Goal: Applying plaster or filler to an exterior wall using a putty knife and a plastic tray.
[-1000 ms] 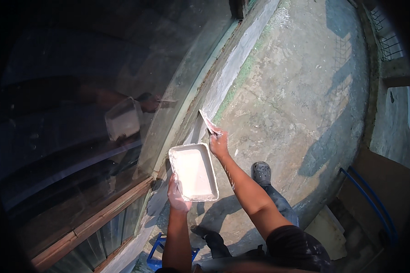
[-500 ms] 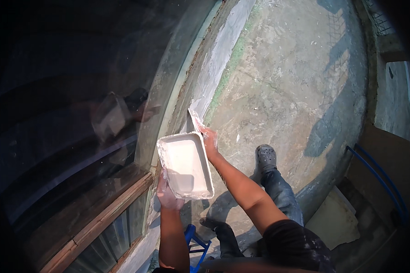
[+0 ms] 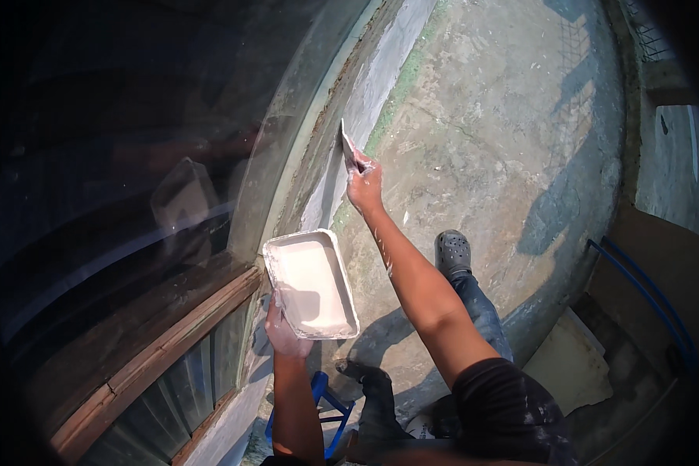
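Observation:
My left hand (image 3: 287, 332), smeared with white, grips the near left side of a shallow rectangular tray (image 3: 336, 272). Creamy white putty (image 3: 303, 272) lies in the tray, and a shadow falls across part of it. My right hand (image 3: 365, 185) is closed round a putty knife (image 3: 347, 146), farther off than the tray. Its thin blade is at the whitish wall strip (image 3: 374, 81); whether it touches is hard to tell. White smears mark my right hand and forearm.
On the left stands a dark reflective window (image 3: 116, 147) above a wooden rail (image 3: 155, 361). A blue stool (image 3: 330, 408) is by my left forearm. My grey clog (image 3: 453, 252) rests on the concrete floor (image 3: 481, 147). Blue bars (image 3: 648, 303) curve at the right.
My right hand has moved away from the tray with the putty knife, forward along the wall strip. The tray in my left hand has shifted slightly left.

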A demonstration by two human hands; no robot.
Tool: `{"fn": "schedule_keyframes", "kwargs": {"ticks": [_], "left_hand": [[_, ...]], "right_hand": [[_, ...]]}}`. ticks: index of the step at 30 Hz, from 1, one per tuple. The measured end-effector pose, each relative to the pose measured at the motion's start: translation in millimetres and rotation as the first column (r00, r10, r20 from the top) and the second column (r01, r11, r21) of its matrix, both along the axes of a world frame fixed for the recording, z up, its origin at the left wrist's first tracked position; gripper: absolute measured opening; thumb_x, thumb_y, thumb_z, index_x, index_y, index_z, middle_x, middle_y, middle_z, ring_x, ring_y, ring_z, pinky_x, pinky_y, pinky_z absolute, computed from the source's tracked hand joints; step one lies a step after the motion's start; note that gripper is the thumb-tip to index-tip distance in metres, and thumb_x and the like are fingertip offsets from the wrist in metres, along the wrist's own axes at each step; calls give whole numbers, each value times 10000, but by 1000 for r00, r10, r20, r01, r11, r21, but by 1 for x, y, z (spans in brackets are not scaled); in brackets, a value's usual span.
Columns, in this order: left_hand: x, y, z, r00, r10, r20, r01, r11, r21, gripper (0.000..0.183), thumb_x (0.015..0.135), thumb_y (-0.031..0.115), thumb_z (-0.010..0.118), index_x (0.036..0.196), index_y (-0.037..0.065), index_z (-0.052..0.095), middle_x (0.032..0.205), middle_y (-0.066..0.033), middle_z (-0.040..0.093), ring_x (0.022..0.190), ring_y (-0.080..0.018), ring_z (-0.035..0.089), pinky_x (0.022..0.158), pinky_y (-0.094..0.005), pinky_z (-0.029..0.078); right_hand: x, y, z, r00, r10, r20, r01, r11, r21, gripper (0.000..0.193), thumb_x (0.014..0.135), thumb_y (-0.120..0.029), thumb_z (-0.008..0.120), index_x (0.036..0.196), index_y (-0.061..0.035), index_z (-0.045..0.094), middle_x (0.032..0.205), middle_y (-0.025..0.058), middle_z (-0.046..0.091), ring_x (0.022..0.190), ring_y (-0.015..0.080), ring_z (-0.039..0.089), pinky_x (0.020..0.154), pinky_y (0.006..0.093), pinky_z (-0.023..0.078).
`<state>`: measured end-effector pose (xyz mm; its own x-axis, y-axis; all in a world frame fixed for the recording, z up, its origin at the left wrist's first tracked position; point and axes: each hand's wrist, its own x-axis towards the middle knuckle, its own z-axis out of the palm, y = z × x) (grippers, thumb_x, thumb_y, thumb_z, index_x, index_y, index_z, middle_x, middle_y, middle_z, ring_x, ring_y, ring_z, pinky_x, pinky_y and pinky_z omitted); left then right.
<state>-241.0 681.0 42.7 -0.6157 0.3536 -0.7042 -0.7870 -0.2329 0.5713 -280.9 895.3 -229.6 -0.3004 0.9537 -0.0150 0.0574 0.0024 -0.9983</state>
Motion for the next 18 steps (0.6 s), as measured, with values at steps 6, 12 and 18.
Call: {"fn": "schedule_keyframes", "kwargs": {"ticks": [6, 12, 18], "left_hand": [[1, -50, 2, 987, -68, -147, 66, 998, -22, 461, 1026, 381, 398, 1301, 35, 531, 1136, -113, 633, 1020, -271, 630, 911, -432, 509], [6, -59, -5, 980, -111, -163, 122, 991, 56, 506, 1031, 385, 359, 1373, 34, 484, 1250, -135, 605, 1119, -294, 608, 967, -449, 487], [22, -78, -18, 985, -98, -144, 100, 995, 5, 552, 1013, 412, 393, 1415, 37, 449, 1344, -140, 563, 1200, -313, 572, 1019, -459, 459]], "right_hand": [[43, -88, 15, 958, 275, -81, -286, 929, -236, 295, 925, -83, 629, 1161, 91, 615, 1025, 121, 694, 936, 169, 619, 865, 301, 476], [14, -22, 30, 992, 1, -123, -58, 887, -458, 348, 933, -151, 651, 1159, 106, 586, 1056, 179, 671, 951, 198, 612, 873, 313, 474], [-19, -78, 68, 985, 134, 108, -140, 989, 49, 364, 875, -37, 566, 1221, 70, 603, 1107, 268, 672, 1072, 390, 641, 964, 393, 471]]}}
